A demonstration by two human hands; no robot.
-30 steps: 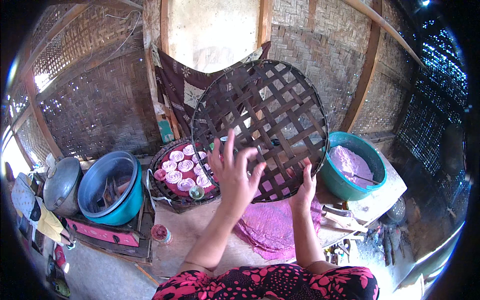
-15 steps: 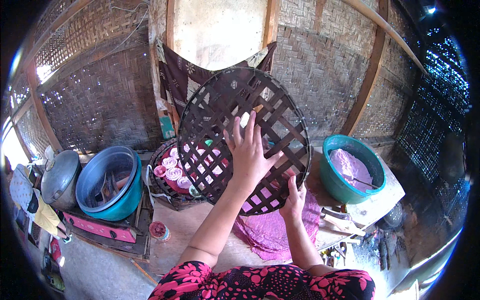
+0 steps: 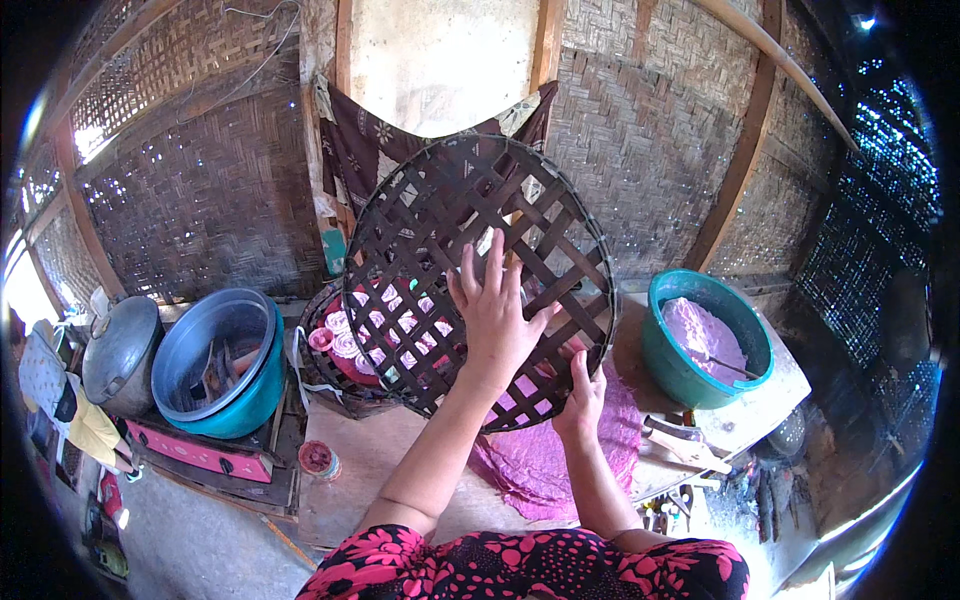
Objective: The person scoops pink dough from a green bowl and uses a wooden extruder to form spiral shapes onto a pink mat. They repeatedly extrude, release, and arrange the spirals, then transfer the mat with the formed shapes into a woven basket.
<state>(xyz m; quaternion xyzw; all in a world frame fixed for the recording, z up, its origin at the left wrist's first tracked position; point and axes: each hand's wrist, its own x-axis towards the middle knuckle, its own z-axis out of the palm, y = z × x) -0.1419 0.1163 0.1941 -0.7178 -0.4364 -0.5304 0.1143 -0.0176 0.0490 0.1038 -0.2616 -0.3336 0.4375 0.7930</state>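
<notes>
Big round woven bamboo tray (image 3: 430, 200), open lattice, held tilted up in front of the woven wall, centre of view. It half-covers a lower basket (image 3: 330, 385) w/ pink-white round cakes (image 3: 345, 345) seen thru the gaps. Blue-teal basin (image 3: 255, 385) at left holds utensils, can't tell which. Teal bowl (image 3: 670, 365) at right holds purple batter w/ a ladle in it. Purple cloth (image 3: 545, 460) lies on the wooden table (image 3: 360, 470) under the tray's lower edge. Grey metal pot (image 3: 120, 350) far left, beside the basin. Small red-lidded jar (image 3: 318, 458) on the table, near the basin.

Left hand (image 3: 495, 315): fingers spread wide, palm flat against the tray's lattice, gripping nothing. Right hand (image 3: 582, 395): fingers curled on the tray's lower rim, thumb up, gripping it.
</notes>
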